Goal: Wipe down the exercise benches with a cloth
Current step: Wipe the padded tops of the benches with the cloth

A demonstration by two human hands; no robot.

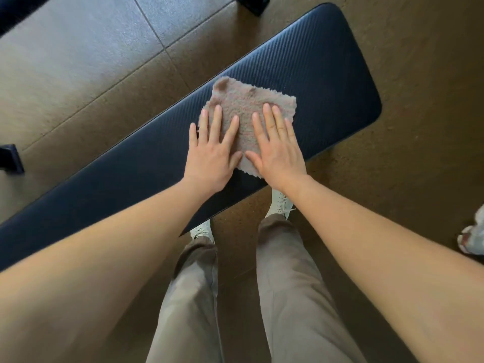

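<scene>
A dark blue padded exercise bench point(327, 74) runs diagonally from lower left to upper right. A fuzzy grey-pink cloth point(246, 100) lies spread flat on its pad, right of the middle. My left hand point(212, 155) rests palm-down on the cloth's left edge with fingers spread. My right hand point(277, 148) lies flat on the cloth's right part, fingers straight and slightly apart. Neither hand grips the cloth; both lie on top of it. The cloth's near corner pokes out between my thumbs.
Brown rubber floor tiles point(78, 74) surround the bench. A dark bench foot point(10, 159) sits at the left edge and another dark base point(251, 3) at the top. My legs and pale shoes point(281, 203) stand against the bench's near side. Someone else's shoe point(472, 237) is at the right edge.
</scene>
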